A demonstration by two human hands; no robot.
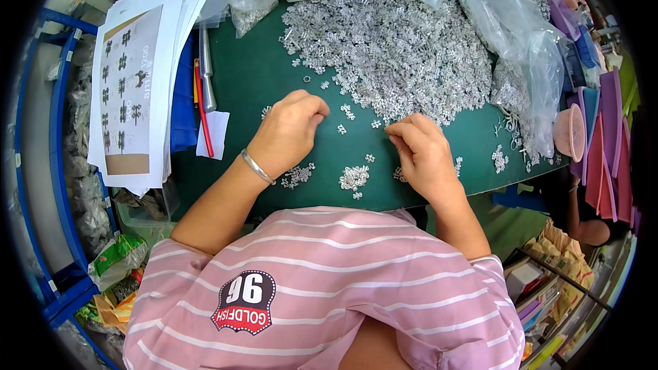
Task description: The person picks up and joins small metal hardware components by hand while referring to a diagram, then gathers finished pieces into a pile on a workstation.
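A large heap of small silver metal parts (394, 48) covers the far half of the green table (253, 82). My left hand (288, 130), with a silver bangle at the wrist, rests on the table with its fingers curled in; whether it holds a part is hidden. My right hand (421, 151) is beside it, fingertips pinched together at the heap's near edge, seemingly on a tiny part. Small sorted clusters of parts (354, 178) lie between and just in front of both hands. A few loose parts (346, 111) lie between the hands and the heap.
A stack of printed paper sheets (140, 82) lies at the left, with a red pen (202, 113) and a metal tool (207, 72) beside it. Clear plastic bags of parts (528, 48) line the back and right. Pink and purple trays (603, 144) stand at the right edge.
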